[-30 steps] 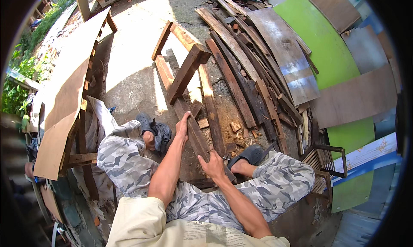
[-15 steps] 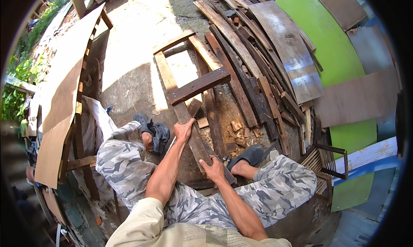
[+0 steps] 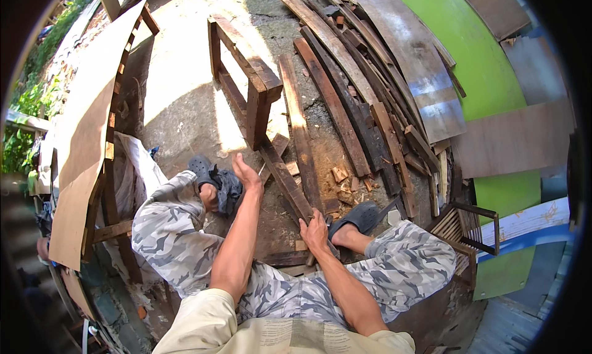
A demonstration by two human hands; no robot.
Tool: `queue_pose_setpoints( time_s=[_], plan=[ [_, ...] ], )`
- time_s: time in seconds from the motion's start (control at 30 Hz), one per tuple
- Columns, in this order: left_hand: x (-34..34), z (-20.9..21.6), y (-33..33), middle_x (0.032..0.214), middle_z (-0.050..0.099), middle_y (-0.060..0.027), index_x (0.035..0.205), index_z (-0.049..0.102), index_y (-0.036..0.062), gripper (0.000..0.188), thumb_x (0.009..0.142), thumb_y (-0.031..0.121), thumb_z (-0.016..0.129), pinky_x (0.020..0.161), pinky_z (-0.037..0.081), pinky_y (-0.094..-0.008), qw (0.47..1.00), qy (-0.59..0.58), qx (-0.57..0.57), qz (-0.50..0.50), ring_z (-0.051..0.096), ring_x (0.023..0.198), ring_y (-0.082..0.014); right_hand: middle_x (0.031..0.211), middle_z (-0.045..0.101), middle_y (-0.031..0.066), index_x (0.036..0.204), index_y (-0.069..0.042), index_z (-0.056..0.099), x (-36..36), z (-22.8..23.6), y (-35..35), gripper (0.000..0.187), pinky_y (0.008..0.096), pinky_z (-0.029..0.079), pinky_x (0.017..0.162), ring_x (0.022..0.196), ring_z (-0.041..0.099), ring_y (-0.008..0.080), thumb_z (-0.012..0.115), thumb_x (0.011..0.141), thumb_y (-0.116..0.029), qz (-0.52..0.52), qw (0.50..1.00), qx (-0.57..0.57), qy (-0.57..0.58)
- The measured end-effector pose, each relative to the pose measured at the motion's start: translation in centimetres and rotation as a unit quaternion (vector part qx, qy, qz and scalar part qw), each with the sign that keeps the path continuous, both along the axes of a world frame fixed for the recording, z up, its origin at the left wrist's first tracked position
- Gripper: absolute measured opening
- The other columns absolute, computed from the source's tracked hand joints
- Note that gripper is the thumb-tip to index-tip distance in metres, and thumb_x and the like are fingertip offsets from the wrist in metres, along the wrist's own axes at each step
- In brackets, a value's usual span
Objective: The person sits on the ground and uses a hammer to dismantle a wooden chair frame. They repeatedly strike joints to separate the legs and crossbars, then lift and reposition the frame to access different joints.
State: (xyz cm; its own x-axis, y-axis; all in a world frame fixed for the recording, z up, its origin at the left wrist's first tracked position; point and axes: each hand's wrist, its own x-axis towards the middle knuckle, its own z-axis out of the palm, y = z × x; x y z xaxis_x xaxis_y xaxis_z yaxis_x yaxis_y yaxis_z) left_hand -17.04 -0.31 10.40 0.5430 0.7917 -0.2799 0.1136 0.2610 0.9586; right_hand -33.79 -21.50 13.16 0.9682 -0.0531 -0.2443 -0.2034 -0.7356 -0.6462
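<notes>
A wooden frame [image 3: 251,75] of nailed dark boards stands on its edge on the ground in front of me, with one long board [image 3: 287,180] running back toward my lap. My right hand [image 3: 316,232] is closed around the near end of that board. Beside the board, my left hand [image 3: 248,172] is raised with its fingers stretched out, holding nothing. A short wood block [image 3: 279,145] sits partly hidden behind the long board. Near my right foot lie wood offcuts [image 3: 340,174] and sawdust.
Long planks [image 3: 336,110] are piled on the right, beside a grey sheet [image 3: 412,64] and a green panel [image 3: 470,64]. A loose plank [image 3: 298,132] lies just right of the frame. At left stands a plywood-topped bench [image 3: 83,163]. A slatted wooden piece [image 3: 459,230] is by my right knee.
The frame has turned from lying flat to standing on its edge. My left hand has let go of the board and moved slightly up and left; my right hand still grips its near end.
</notes>
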Motion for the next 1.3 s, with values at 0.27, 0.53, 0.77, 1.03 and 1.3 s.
queue_pose_setpoints(
  time_s=[0.27,0.53,0.77,1.03,1.3],
  plan=[
    [13.4,14.0,5.3,0.154,0.026,-0.0335,0.151,0.026,-0.0110,0.128,0.071,0.081,0.066,0.118,0.022,-0.0567,0.953,0.089,-0.001,-0.288,0.021,0.147,-0.0427,0.120,0.060,0.0251,0.131,0.003,0.046,1.1,-4.5,-2.5,0.056,0.0471,0.048,0.095,0.112,0.058,0.0420,0.072,0.086,-0.018,0.007,0.999,-0.040,-0.020],
    [11.0,12.2,2.8,0.116,0.061,-0.0216,0.136,0.044,-0.0129,0.091,0.076,0.043,0.084,0.086,0.055,-0.0357,0.967,0.075,-0.001,-0.242,0.065,0.102,-0.0261,0.123,0.062,0.0247,0.132,0.000,0.049,3.4,-5.5,-6.2,0.055,0.0472,0.047,0.097,0.117,0.057,0.0416,0.073,0.087,-0.022,0.027,0.993,-0.013,0.117],
    [12.2,10.8,3.2,0.118,0.062,-0.0213,0.136,0.041,-0.0159,0.097,0.075,0.047,0.084,0.088,0.053,-0.0340,0.960,0.092,0.062,-0.257,0.065,0.103,-0.0249,0.121,0.065,0.0259,0.132,0.001,0.054,2.8,-3.2,-9.9,0.052,0.0477,0.050,0.096,0.114,0.061,0.0422,0.060,0.093,-0.034,-0.046,0.955,-0.138,0.259],
    [12.4,11.9,2.0,0.120,0.063,-0.0227,0.132,0.047,-0.0146,0.094,0.074,0.050,0.084,0.091,0.051,-0.0350,0.954,0.121,0.091,-0.257,0.065,0.105,-0.0265,0.107,0.069,0.0288,0.097,0.004,0.075,1.2,-6.9,-10.6,0.033,0.0468,0.055,0.086,0.101,0.067,0.0464,0.065,0.083,-0.024,-0.020,0.903,-0.128,0.409],
    [13.3,9.7,2.4,0.125,0.059,-0.0274,0.137,0.042,-0.0166,0.105,0.072,0.055,0.083,0.095,0.049,-0.0365,0.951,0.126,0.092,-0.267,0.063,0.112,-0.0303,0.123,0.068,0.0178,0.115,-0.002,0.072,1.1,-8.1,-11.4,0.046,0.0397,0.054,0.094,0.115,0.067,0.0285,0.068,0.082,-0.034,-0.017,0.853,-0.144,0.501]
  ],
)
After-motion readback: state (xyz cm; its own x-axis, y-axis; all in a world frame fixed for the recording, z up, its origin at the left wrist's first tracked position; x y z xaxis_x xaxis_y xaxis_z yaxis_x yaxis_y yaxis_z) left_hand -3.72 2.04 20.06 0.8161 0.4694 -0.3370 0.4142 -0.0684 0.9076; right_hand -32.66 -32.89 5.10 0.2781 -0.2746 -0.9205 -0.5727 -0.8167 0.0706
